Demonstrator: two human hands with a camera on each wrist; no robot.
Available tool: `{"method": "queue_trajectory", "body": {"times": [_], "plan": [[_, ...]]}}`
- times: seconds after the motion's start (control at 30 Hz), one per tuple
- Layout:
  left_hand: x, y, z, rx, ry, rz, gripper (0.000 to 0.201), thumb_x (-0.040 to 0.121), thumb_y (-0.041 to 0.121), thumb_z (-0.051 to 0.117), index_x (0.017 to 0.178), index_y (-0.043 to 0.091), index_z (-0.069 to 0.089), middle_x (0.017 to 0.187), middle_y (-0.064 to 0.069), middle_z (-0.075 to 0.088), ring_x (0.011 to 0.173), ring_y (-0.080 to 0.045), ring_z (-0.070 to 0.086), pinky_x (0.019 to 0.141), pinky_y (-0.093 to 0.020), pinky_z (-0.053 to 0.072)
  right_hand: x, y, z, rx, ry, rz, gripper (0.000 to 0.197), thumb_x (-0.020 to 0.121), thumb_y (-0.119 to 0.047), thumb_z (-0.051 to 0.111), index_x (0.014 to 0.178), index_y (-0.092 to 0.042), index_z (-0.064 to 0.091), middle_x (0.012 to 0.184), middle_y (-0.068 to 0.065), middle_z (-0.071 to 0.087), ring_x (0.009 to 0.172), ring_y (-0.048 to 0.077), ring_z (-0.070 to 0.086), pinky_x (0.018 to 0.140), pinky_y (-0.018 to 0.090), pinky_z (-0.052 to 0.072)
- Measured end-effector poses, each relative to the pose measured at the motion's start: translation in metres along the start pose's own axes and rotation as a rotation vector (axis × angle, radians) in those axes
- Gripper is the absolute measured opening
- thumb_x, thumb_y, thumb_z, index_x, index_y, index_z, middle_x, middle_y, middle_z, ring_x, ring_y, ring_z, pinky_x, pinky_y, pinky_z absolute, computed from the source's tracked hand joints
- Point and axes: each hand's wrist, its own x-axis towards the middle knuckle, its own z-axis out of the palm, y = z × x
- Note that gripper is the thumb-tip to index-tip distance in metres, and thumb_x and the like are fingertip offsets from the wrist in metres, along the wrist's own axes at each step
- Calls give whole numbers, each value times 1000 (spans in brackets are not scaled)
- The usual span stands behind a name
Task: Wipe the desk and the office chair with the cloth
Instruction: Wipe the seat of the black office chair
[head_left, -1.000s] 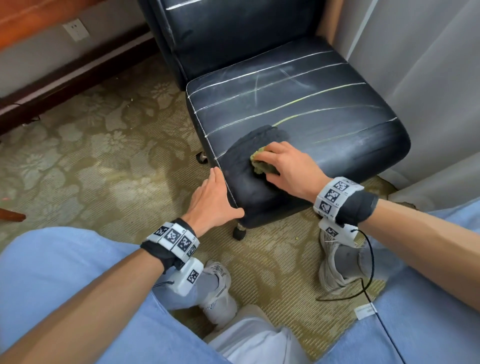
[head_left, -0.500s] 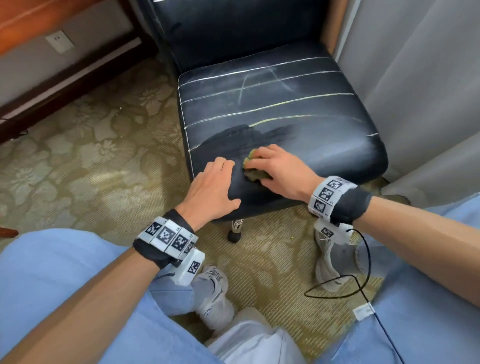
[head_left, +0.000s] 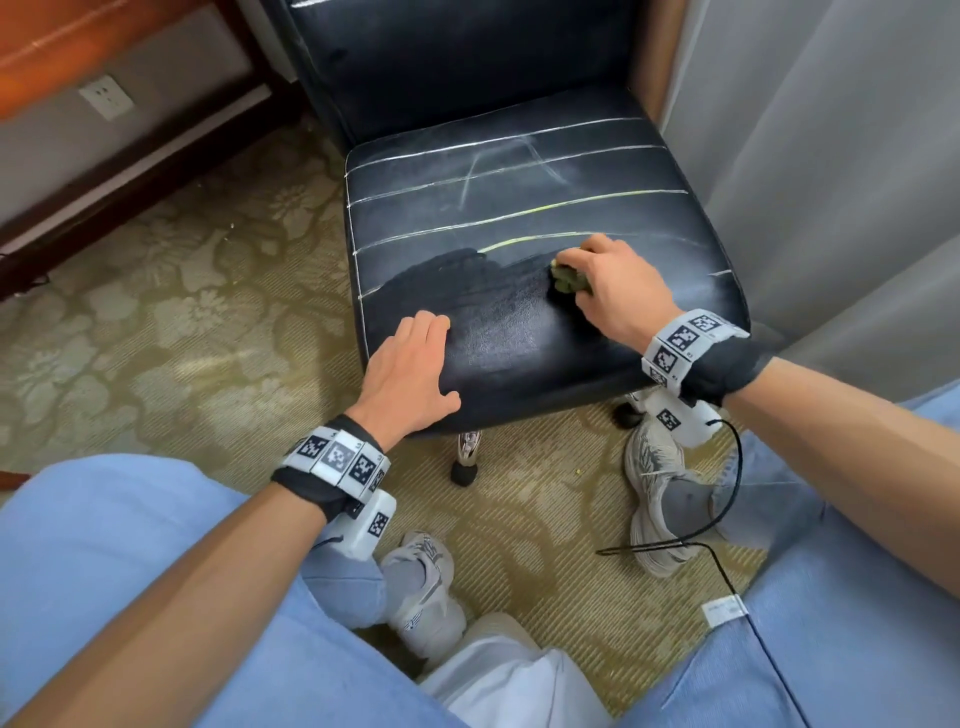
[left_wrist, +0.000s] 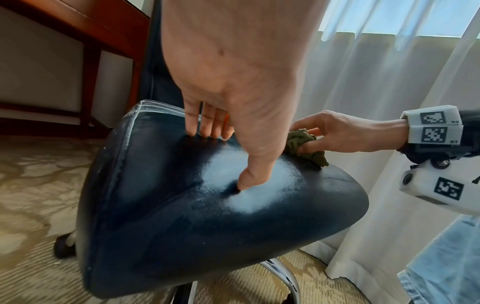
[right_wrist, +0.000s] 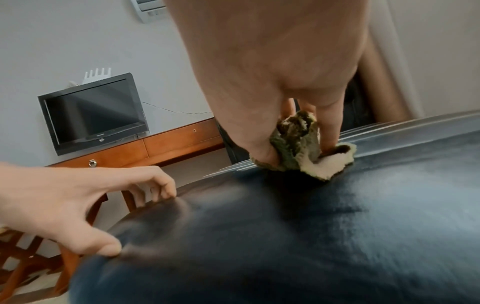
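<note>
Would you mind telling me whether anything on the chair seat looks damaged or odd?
The seat carries pale lines running across it and crossing scuff strokes toward the back, under a dusty grey film. Only the front patch near the cloth, which the right hand grips, looks dark and clean. The left hand rests on the front edge.

Wearing black wristbands (head_left: 322, 491) ringed with white blocks printed in black square codes, white camera housings (head_left: 373, 525) hanging beneath, a thin black cable (head_left: 691, 530) trailing; light-blue jeans (head_left: 93, 561), grey-white sneakers (head_left: 426, 587).
</note>
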Motion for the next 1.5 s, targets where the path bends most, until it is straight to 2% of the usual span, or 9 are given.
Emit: {"method": "queue_trajectory", "body": {"times": [0.3, 0.43, 0.57, 0.7, 0.9, 1.1, 1.3, 1.4, 1.5], "plan": [[7, 15, -15, 156, -171, -16, 70, 80, 38, 82, 129, 10, 41, 128, -8, 43, 117, -26, 47, 87, -37, 46, -40, -29, 19, -69, -116, -345, 47, 90, -7, 65, 133, -25, 58, 129, 3, 51, 111, 30, 48, 74, 49, 57], [20, 25, -36, 149, -268, 62, 67, 85, 41, 77, 134, 10, 44, 130, -9, 44, 120, -29, 50, 83, -41, 48, -34, -21, 8, -58, -121, -317, 49, 92, -8, 64, 136, -29, 57, 128, 1, 52, 112, 27, 49, 75, 49, 57], [27, 42, -40, 54, -203, 248, 60, 89, 36, 74, 139, 20, 47, 132, -1, 48, 118, -24, 52, 87, -41, 51, -31, -5, -2, -24, -154, -279, 54, 91, -5, 63, 138, -31, 58, 135, -1, 52, 119, 25, 48, 84, 50, 55], [30, 52, -22, 148, -181, 273, 82, 81, 38, 81, 147, 17, 37, 141, -3, 42, 121, -26, 48, 90, -41, 52, -26, 22, -17, -5, -113, -164, 55, 88, 0, 58, 134, -30, 62, 132, 0, 55, 120, 28, 50, 83, 48, 55], [24, 39, -4, 175, -84, 325, 88, 73, 26, 79, 150, 13, 39, 151, -7, 42, 126, -28, 48, 90, -40, 51, -18, 54, -28, 60, 9, 59, 52, 84, -2, 59, 129, -28, 63, 124, 4, 57, 113, 34, 54, 86, 50, 54], [24, 24, -5, 128, -61, 326, 87, 72, 26, 84, 150, 17, 45, 154, -3, 46, 132, -26, 49, 94, -41, 52, -24, 14, -2, -26, -45, -188, 51, 78, -4, 62, 123, -28, 64, 119, -2, 59, 108, 29, 53, 82, 46, 54], [27, 14, -12, 140, -94, 259, 89, 75, 12, 81, 153, 22, 39, 156, 2, 42, 135, -24, 45, 94, -41, 51, -49, -14, 11, -150, -107, -448, 41, 90, -9, 60, 126, -30, 60, 129, -7, 53, 115, 23, 47, 59, 33, 47], [29, 6, -18, 173, -117, 239, 89, 77, 4, 77, 152, 26, 36, 156, 6, 40, 134, -22, 44, 91, -41, 50, -42, 2, 1, -140, -129, -421, 48, 87, -8, 64, 128, -34, 59, 133, -10, 51, 117, 22, 47, 63, 37, 52], [30, 0, -23, 201, -145, 215, 85, 80, 7, 75, 152, 28, 34, 156, 8, 38, 134, -22, 44, 91, -41, 49, -38, 30, -17, -79, -88, -264, 51, 84, -7, 64, 127, -33, 61, 131, -6, 55, 115, 26, 49, 78, 44, 55]]}}
